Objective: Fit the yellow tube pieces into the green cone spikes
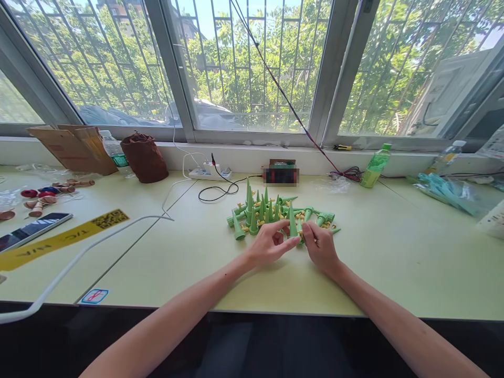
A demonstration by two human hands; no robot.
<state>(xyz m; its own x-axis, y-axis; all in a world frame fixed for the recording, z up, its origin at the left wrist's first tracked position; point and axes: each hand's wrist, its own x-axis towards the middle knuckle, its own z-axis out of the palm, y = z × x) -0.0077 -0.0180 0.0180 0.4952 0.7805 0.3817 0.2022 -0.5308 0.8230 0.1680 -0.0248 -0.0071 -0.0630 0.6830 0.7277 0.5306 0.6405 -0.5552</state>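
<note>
Both of my hands meet at the near edge of a pile of pointed green plastic cones (252, 212) mixed with small tan pieces. My left hand (270, 242) has its thumb and index finger around the lower part of an upright green cone (292, 220). Right beside it, my right hand (321, 248) is closed, thumb pressed against curled fingers. What the right hand pinches is mostly hidden; another bit of green and tan shows by its fingertips. Some cones stand on their wide ends, while others lie on their sides.
Behind the pile are a small box (281, 173), a power strip (210, 172) and a green-capped bottle (376, 166). At left lie a phone (35, 231), wooden toys (39, 199), a brown pouch (144, 157) and a white cable (94, 245). Plastic bags (447, 191) lie at right.
</note>
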